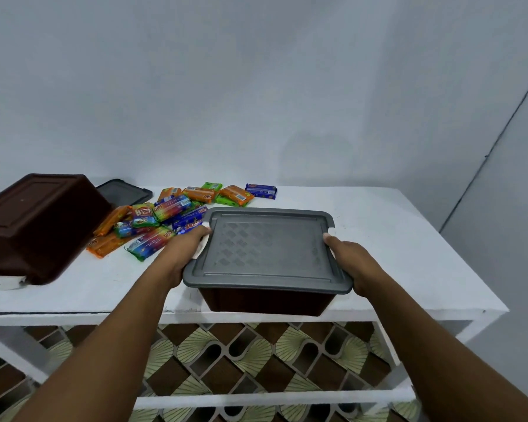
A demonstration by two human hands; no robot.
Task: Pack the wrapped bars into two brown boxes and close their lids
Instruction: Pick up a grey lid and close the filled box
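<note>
a brown box (pixel 265 303) with a grey lid (pixel 265 248) seated flat on it is held at the bench's (pixel 393 239) near edge, right of the middle; whether its base rests on the bench or is lifted just clear cannot be told. its left side is gripped by the left hand (pixel 183 254) and its right side by the right hand (pixel 351 263). each thumb is laid on the lid's rim, while the fingers are hidden below the rim. a second brown box (pixel 40 220) is seen tipped with its base upward at the bench's left edge. a second grey lid (pixel 124 193) is laid flat just behind it, near the far left corner. the wrapped bars (pixel 165 217) are heaped loose between the 2 boxes and spread along the far edge. a patterned floor (pixel 226 354) is seen under the bench.
</note>
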